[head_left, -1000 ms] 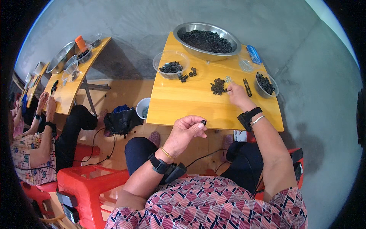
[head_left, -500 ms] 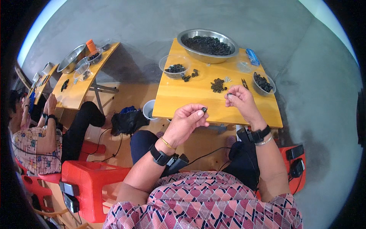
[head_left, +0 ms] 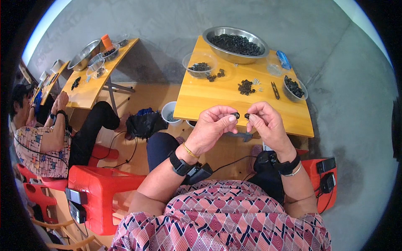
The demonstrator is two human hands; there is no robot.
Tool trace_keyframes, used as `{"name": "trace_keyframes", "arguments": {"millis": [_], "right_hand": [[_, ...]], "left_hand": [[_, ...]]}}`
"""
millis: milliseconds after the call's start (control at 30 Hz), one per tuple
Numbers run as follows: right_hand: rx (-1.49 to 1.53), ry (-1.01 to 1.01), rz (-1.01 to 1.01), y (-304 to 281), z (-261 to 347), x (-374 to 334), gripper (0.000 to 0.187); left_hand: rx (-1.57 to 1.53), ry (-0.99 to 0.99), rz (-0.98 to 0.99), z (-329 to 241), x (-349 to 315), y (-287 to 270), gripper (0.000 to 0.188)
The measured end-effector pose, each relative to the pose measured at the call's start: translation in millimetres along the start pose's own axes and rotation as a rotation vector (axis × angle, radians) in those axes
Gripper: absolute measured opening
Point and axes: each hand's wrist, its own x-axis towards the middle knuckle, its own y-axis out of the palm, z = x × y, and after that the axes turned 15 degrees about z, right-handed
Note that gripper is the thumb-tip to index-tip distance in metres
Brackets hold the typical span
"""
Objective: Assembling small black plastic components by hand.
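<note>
Above the near edge of the yellow table (head_left: 197, 100), my left hand (head_left: 211, 129) pinches a small black ring-shaped part (head_left: 236, 115) between thumb and forefinger. Close beside it, my right hand (head_left: 270, 127) pinches another small black part (head_left: 247, 116). A narrow gap shows between the two pieces. Beyond my hands lies a loose pile of small black parts (head_left: 246, 88), with several little clear pieces (head_left: 256, 81) next to it. A pair of dark thread snips (head_left: 275, 90) rests right of the pile.
A steel basin (head_left: 266, 51) full of black parts stands at the far edge. Clear bowls with black parts sit left (head_left: 186, 69) and right (head_left: 298, 97). A blue packet (head_left: 284, 60) lies far right. A white bucket (head_left: 168, 106) stands on the floor. Another person (head_left: 46, 142) sits left.
My right hand has come down from over the pile toward my left hand, bringing the two black parts close together. The whole view has shifted slightly.
</note>
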Motion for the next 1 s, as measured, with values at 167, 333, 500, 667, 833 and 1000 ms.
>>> {"name": "trace_keyframes", "arguments": {"millis": [167, 333, 500, 667, 833, 1000], "right_hand": [[-0.010, 0.027, 0.041, 0, -5, 2, 0.008], [-0.020, 0.049, 0.046, -1, -10, 4, 0.007], [-0.024, 0.084, 0.083, 2, -9, 3, 0.005], [-0.031, 0.028, -0.001, 8, -11, 2, 0.004], [-0.018, -0.014, -0.043, 15, -12, 1, 0.005], [-0.209, -0.193, -0.098, 22, -22, -2, 0.007]], "left_hand": [[0.022, 0.008, 0.024, 3, 0, -4, 0.015], [0.123, -0.032, 0.000, 7, 0, -8, 0.015], [0.151, -0.059, -0.003, 8, 0, -11, 0.016], [0.101, -0.058, 0.022, 5, 0, -7, 0.016], [-0.092, -0.045, 0.038, 3, 4, 4, 0.016], [-0.079, -0.045, 0.053, 6, 3, 2, 0.019]]}}
